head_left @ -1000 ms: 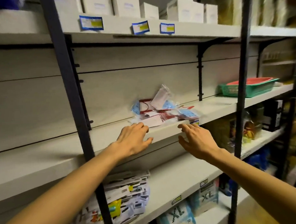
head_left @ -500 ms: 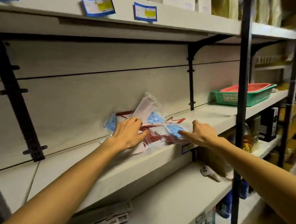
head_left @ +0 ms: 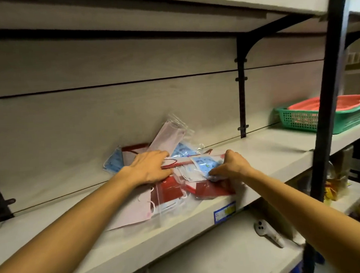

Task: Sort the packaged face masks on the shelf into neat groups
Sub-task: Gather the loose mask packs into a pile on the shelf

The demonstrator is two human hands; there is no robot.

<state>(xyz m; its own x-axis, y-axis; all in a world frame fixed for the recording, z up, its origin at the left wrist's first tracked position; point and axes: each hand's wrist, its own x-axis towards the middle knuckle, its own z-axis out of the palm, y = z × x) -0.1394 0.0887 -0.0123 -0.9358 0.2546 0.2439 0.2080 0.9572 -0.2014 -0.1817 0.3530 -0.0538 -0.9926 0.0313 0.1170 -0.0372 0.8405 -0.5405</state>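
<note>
The packaged face masks (head_left: 177,178) lie in a loose, overlapping pile on the middle shelf (head_left: 270,152), close to its front edge and left of the black upright bracket (head_left: 242,103). The pile mixes colours — pink, blue and red packets in clear wrappers; one pink packet (head_left: 170,134) leans tilted against the back panel.

The left hand (head_left: 149,167) rests palm-down on the left part of the pile, fingers (head_left: 161,153) extended and slightly spread, pressing on the packets. The right hand (head_left: 231,164) is at the right side of the pile, fingers curled down onto a blue packet (head_left: 204,163) — thumb and fingertips appear to pinch its edge.

Further right on the same shelf, well apart from the pile, stands a green basket (head_left: 342,122) with a red basket (head_left: 345,103) nested inside. A blue-and-yellow label (head_left: 225,212) is fixed to the shelf's front edge. A white handheld device (head_left: 267,233) lies on the shelf below.
</note>
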